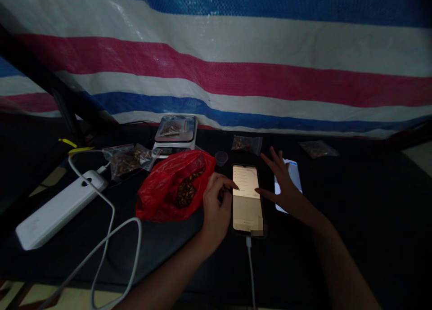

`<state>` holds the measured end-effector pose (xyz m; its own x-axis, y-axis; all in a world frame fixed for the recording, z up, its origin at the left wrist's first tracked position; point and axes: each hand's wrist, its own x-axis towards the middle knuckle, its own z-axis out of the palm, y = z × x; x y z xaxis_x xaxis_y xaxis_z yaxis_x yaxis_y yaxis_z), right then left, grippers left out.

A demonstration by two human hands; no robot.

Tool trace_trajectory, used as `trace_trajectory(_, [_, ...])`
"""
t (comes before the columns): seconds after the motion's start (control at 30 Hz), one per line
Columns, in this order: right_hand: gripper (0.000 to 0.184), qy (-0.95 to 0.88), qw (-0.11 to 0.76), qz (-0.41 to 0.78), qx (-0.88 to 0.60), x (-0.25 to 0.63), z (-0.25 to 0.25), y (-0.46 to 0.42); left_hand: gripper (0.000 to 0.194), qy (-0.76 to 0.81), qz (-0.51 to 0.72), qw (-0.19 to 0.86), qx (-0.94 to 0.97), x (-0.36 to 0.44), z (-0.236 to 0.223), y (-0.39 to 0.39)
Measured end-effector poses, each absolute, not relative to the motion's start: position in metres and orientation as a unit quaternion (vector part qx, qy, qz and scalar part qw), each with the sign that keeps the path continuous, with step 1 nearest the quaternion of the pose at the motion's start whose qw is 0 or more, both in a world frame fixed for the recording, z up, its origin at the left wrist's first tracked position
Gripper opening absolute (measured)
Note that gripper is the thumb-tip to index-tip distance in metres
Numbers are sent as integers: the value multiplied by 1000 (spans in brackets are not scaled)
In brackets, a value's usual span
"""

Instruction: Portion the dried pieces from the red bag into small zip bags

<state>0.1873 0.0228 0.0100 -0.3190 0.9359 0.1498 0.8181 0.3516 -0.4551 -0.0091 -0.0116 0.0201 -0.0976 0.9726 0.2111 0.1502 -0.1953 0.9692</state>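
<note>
Left hand (218, 206) and right hand (288, 188), apart with fingers open, reach over a lit phone (246, 206) whose writing seems illegible.

**Dark tabletop, phone in the middle**

Reading outward from the lit phone (246, 211) on the dark tabletop (364, 211): at twelve, a clear bag (246, 144); at two, a flat clear bag (319, 149); near three, a second phone (295, 171); at six, a charging cable (251, 269); at nine, a red bag (155, 193) and, farther out, a long white case (60, 213); near ten, filled clear bags (124, 162) and a scale (175, 137); at eleven, a small cup (222, 158).
</note>
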Motion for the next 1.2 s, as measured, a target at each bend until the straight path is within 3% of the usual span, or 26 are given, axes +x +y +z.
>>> trace_trajectory(0.13, [67,-788,216,138,-560,188,15,23,25,511,537,385,550,-9,20,-12])
trace_trajectory(0.3, [36,-814,181,85,-546,187,10,25,25,507,538,392,548,-9,20,-12])
trace_trajectory(0.4, [32,-824,170,65,-537,184,7,25,25,507,537,394,547,-9,20,-12])
trace_trajectory(1.03, [37,-816,180,93,-542,188,8,24,24,493,546,401,545,-9,18,-12])
trace_trajectory(1.2, [71,-817,159,150,-533,190,11,20,22,495,543,402,546,-9,20,-12])
